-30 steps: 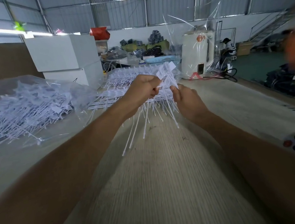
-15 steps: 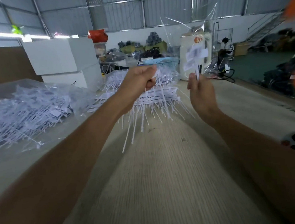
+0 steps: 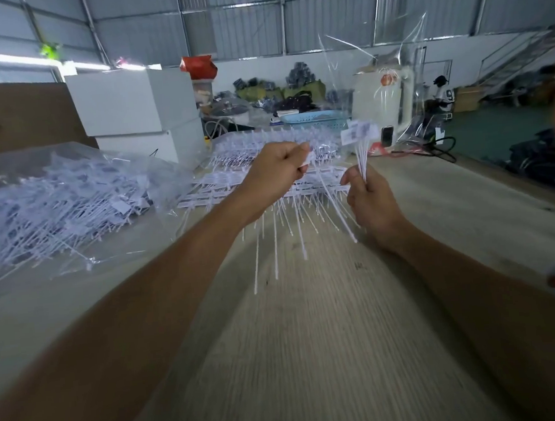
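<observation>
While both hands hover above the table: left hand curled tight round a fan of white tag ties, tails hanging down. Right hand pinches a smaller bundle upright, labels on top, just beside. Bagged ties lie at left.

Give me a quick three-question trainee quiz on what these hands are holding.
1. True or false: the right hand holds a bunch of white tag ties upright.
2. The left hand grips: A) a row of hanging tag ties, B) a blue basket, C) a phone.
3. Fill in: the clear bag of ties lies on the table to the person's ___.
Key: 1 true; 2 A; 3 left.
</observation>
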The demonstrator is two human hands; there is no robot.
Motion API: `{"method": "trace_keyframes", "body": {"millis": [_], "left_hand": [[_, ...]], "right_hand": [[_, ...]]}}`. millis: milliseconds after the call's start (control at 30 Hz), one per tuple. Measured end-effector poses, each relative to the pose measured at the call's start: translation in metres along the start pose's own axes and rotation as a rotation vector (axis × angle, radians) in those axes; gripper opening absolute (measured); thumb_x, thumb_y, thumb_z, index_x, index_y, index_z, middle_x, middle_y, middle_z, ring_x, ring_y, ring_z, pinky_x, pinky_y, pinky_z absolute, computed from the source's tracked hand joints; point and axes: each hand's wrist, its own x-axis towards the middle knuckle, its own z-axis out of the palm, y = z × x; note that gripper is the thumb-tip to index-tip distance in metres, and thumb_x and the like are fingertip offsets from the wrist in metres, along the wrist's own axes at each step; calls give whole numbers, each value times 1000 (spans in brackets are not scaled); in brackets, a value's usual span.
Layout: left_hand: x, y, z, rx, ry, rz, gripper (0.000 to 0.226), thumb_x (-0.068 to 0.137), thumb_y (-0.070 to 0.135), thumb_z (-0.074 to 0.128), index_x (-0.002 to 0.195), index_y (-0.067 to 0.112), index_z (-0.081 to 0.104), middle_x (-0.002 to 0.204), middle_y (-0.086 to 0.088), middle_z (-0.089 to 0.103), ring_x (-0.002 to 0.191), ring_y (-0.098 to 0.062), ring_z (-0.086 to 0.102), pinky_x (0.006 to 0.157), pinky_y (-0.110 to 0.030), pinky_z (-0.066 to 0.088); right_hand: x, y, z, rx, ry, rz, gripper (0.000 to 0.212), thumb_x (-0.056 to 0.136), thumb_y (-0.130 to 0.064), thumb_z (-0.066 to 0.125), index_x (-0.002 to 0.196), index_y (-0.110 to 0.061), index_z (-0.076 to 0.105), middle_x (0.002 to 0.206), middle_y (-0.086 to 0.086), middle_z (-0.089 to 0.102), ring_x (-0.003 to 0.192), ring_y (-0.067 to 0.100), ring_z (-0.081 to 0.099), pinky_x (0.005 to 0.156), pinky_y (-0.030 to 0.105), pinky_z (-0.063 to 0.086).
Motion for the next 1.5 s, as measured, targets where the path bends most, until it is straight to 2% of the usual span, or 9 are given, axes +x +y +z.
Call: {"method": "trace_keyframes", "body": {"millis": [100, 200, 400, 467, 600, 900, 1133, 1333, 1500], "left_hand": [[1, -5, 0, 138, -36, 60, 48, 108, 27, 44, 61, 19, 38, 49, 11, 36, 60, -19, 42, 77, -32, 45], [2, -7, 1, 261, -81, 78, 41, 108, 25, 43, 69, 15, 47, 62, 1, 44, 55, -11, 39, 64, -31, 36], [1, -8, 5, 232, -60, 66, 21, 104, 16, 50, 96, 7, 67, 86, -10, 71, 81, -29, 68, 79, -39, 54], [0, -9, 6, 208, -17, 62, 14, 103, 23, 53, 100, 11, 59, 85, -9, 72, 78, -23, 70, 76, -33, 56], [3, -15, 1, 180, 47, 8, 16, 103, 23, 54, 104, 7, 57, 83, -10, 73, 55, -1, 65, 50, -14, 44], [2, -16, -3, 53, 23, 11, 11, 97, 6, 60, 87, 8, 63, 60, 1, 62, 51, -2, 59, 53, -17, 47], [6, -17, -8, -283, 17, -184, 18, 92, -2, 62, 79, 8, 69, 59, -5, 60, 50, -13, 52, 51, -23, 41], [-2, -18, -9, -364, -73, -290, 20, 95, -8, 50, 86, 3, 65, 52, -2, 55, 44, -11, 45, 42, -20, 36], [-4, -20, -14, -398, -96, -326, 31, 105, 2, 34, 81, 11, 51, 73, -8, 45, 60, -18, 40, 58, -30, 34]], "right_hand": [[3, -17, -1, 35, 20, 29, 30, 104, -34, 49, 83, -20, 65, 43, -14, 41, 42, 4, 33, 47, 22, 28], [4, -41, -2, 233, -169, 120, 38, 98, -52, 57, 81, -21, 70, 49, -9, 33, 42, 9, 25, 41, 20, 21], [-3, -49, 5, 141, -296, 86, 32, 103, -32, 55, 86, -10, 70, 41, -13, 38, 40, 7, 22, 42, 20, 20], [0, -50, 2, 135, -252, 85, 29, 104, -25, 55, 81, -12, 68, 44, -13, 37, 40, 7, 25, 43, 21, 22], [3, -46, -2, 164, -185, 124, 29, 103, -21, 54, 77, -14, 64, 52, -4, 31, 43, 10, 24, 43, 22, 22], [2, -43, -1, 158, -284, 114, 31, 98, -32, 65, 75, -12, 70, 48, -10, 39, 45, 10, 34, 40, 19, 25], [1, -43, -6, 45, -269, -180, 30, 100, -26, 61, 76, -9, 70, 48, -16, 45, 44, 1, 36, 49, 12, 32], [5, -38, -9, -358, -230, -538, 24, 99, -18, 62, 78, -10, 68, 65, 3, 58, 59, 22, 54, 61, 35, 41], [1, -38, -15, -628, -222, -872, 15, 92, -2, 56, 92, -5, 70, 77, 5, 58, 64, 25, 54, 57, 33, 40]]}}
